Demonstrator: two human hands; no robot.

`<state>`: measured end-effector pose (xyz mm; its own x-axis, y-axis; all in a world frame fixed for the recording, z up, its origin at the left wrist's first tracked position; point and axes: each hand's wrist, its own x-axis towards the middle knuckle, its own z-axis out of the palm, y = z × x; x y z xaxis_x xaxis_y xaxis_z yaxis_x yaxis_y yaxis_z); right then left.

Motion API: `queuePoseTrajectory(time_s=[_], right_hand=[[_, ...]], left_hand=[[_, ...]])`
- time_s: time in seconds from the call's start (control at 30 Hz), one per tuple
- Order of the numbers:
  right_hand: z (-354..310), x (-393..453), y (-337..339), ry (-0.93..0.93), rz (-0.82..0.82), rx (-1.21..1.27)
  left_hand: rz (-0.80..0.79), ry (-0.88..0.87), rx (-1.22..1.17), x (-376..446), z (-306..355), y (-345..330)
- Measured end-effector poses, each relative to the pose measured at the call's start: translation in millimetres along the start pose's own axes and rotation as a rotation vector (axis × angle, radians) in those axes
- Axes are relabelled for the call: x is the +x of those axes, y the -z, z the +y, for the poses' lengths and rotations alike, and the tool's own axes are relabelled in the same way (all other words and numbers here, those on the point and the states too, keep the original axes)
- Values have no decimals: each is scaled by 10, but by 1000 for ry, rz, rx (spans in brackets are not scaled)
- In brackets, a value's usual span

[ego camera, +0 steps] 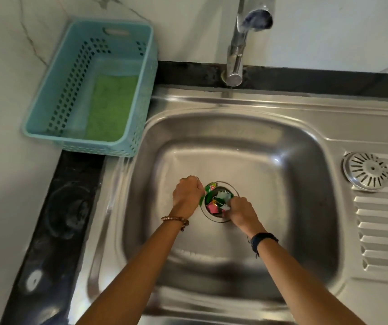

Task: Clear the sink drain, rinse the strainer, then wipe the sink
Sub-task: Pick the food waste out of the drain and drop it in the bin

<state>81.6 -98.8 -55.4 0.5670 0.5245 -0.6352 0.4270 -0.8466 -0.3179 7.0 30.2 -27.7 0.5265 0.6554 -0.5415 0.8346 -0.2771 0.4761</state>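
Both hands down in sink [247, 141] at drain [220, 201]: left hand [187, 194] curled round green wrapper scrap [208, 194], right hand [241, 211] pinching scraps [221, 201] w/ fingers curled, strainer [366, 171] on drainboard to right, sponge [110, 106] in basket [70, 73] on table.

Both forearms reach forward and down from the bottom edge of the view, converging toward the middle. The left hand [186, 194] is curled into a fist, knuckles up, its fingers closed on a green wrapper scrap [204, 195]; a beaded bracelet sits on its wrist. The right hand [241, 211], just beside it, has its fingers bent downward, pinching at wrapper pieces [221, 201]; a dark band circles that wrist
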Motion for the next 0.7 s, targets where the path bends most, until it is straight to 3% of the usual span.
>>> queuePoseTrajectory(time_s=[0.1, 0.23, 0.3, 0.57, 0.7], right_hand=[[-14, -92, 116, -39, 73, 167], [-37, -328, 317, -83, 146, 808], [-114, -515, 397, -51, 144, 995], [-709, -1631, 328, 262, -131, 1160], [-896, -2381, -53, 461, -347, 1063]], left_hand=[[-7, 64, -80, -113, 3, 52], [40, 52, -267, -395, -15, 172], [68, 4, -385, -650, -73, 256], [404, -38, -856, -2132, -666, 510], [643, 24, -1064, -3063, -1086, 277]])
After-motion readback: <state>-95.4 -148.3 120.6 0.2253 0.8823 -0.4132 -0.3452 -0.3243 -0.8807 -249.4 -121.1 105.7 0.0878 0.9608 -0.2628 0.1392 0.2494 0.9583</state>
